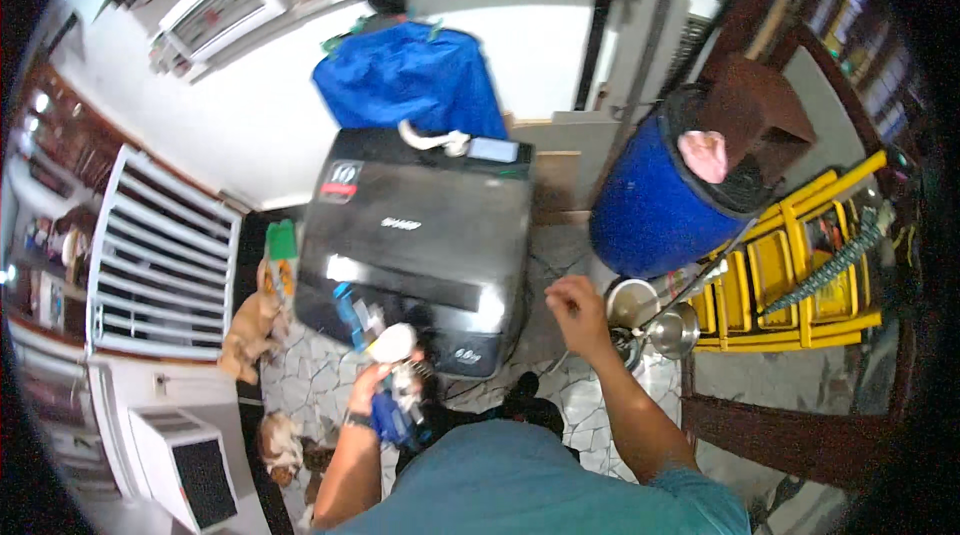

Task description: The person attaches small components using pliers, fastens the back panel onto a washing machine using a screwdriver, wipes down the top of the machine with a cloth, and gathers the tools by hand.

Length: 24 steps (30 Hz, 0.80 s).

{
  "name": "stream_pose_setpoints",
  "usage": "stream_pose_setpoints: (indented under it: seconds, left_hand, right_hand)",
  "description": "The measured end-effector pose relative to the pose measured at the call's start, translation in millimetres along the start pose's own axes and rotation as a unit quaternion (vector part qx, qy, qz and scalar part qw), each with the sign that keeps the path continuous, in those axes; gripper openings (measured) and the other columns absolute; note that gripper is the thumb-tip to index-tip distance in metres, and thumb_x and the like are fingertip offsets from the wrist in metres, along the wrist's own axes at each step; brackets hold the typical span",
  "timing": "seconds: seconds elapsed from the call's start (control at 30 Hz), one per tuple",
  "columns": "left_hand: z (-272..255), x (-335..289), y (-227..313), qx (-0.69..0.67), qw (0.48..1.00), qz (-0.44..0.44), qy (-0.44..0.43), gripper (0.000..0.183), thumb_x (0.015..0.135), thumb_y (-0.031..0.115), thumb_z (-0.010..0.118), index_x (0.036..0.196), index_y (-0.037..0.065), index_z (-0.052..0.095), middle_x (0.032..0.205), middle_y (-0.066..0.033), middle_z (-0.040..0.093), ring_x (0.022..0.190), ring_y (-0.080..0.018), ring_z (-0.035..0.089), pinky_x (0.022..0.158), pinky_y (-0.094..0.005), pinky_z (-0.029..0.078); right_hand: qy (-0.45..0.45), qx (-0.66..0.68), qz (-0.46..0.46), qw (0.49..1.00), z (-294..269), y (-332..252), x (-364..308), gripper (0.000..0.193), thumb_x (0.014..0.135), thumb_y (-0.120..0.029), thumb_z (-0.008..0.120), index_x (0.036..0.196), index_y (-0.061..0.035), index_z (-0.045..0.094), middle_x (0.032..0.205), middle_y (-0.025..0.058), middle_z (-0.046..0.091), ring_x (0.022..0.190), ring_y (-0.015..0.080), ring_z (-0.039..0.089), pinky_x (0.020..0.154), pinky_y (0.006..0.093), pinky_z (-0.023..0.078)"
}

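Note:
A black top-loading washing machine (415,245) stands before me with its lid down. At its near left edge, my left hand (368,387) is closed around a bundle of small blue, white and clear items (396,347). These are blurred, and I cannot make out their kind. A slim blue piece (346,303) sticks up from the bundle over the machine's lid. My right hand (579,313) is raised in the air right of the machine, fingers curled together. Whatever it may hold is hidden. A white cord or cloth strip (432,140) lies at the machine's back.
Right of the machine stands a blue barrel (645,200) with a pink cloth (704,155) on top. Metal pots (672,330) and a yellow folding ladder (790,280) are nearby. Dogs (252,335) lie on the left floor near a white slatted gate (160,255). Blue fabric (410,75) hangs behind.

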<state>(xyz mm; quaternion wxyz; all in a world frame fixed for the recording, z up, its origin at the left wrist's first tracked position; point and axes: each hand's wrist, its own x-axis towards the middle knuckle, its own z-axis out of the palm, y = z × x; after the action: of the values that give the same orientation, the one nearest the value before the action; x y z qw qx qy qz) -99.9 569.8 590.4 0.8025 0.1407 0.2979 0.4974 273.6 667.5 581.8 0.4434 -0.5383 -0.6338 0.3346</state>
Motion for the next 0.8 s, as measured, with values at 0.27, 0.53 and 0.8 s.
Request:
stream_pose_setpoints:
  seconds: [0.27, 0.53, 0.8]
  left_hand:
    - [11.8, 56.0, 44.2, 0.149, 0.975, -0.142, -0.082, 0.058, 0.087, 0.02, 0.066, 0.138, 0.003, 0.045, 0.104, -0.0136, 0.066, 0.081, -0.0259, 0.07, 0.07, -0.039, 0.058]
    - [-53.8, 61.7, 121.1, 0.309, 0.9, -0.219, -0.214, 0.062, 0.089, 0.023, 0.07, 0.143, 0.003, 0.045, 0.127, -0.0076, 0.06, 0.115, -0.0175, 0.058, 0.098, -0.0325, 0.046]
    - [-133.0, 31.1, 150.4, 0.151, 0.927, -0.29, -0.186, 0.059, 0.092, 0.027, 0.068, 0.141, 0.002, 0.046, 0.123, -0.0102, 0.063, 0.111, -0.0218, 0.064, 0.096, -0.037, 0.052]
  right_hand:
    - [-0.124, 0.015, -0.113, 0.986, 102.3, -159.1, 1.9, 0.025, 0.092, -0.01, 0.063, 0.115, -0.0047, 0.068, 0.114, 0.0128, 0.062, 0.097, 0.029, 0.062, 0.084, 0.0354, 0.051]
    - [-0.175, -0.146, -0.039, 0.973, 190.6, -208.0, -17.0, 0.046, 0.085, -0.018, 0.071, 0.13, -0.0146, 0.061, 0.118, 0.0147, 0.055, 0.104, 0.0365, 0.053, 0.09, 0.0423, 0.047]
    - [-0.149, -0.182, 0.024, 0.972, 278.4, -245.6, -35.0, 0.048, 0.081, -0.016, 0.076, 0.127, -0.0145, 0.063, 0.112, 0.0133, 0.053, 0.107, 0.0355, 0.053, 0.091, 0.0432, 0.047]
